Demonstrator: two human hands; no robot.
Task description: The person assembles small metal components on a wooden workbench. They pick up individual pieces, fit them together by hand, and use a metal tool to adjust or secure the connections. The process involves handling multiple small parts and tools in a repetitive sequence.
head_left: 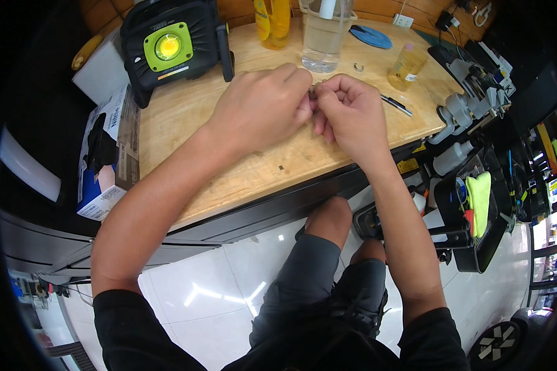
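**Small metal part pinched between two hands**

Small metal part (312,93) — tiny, greyish, mostly hidden — sits between the fingertips of both hands, just above the wooden workbench (241,161) and near its middle. The left hand (263,108) curls closed around it from the left, thumb and forefinger pressed together on the piece; the right hand (351,114) meets it from the other side, its fingers bent tight and pinching the same piece. The two hands touch at the fingertips. What the part is cannot be told from here.

Behind the hands stands a clear plastic container (325,34), with a yellow bottle (272,21) to its left and a small amber bottle (407,65) to its right. A black and green work lamp (170,46) sits at the bench's far left corner — a cardboard box (108,154) lies at the left edge. A pen (395,104) rests just right of the right hand, and a small metal ring (358,67) lies near the container.
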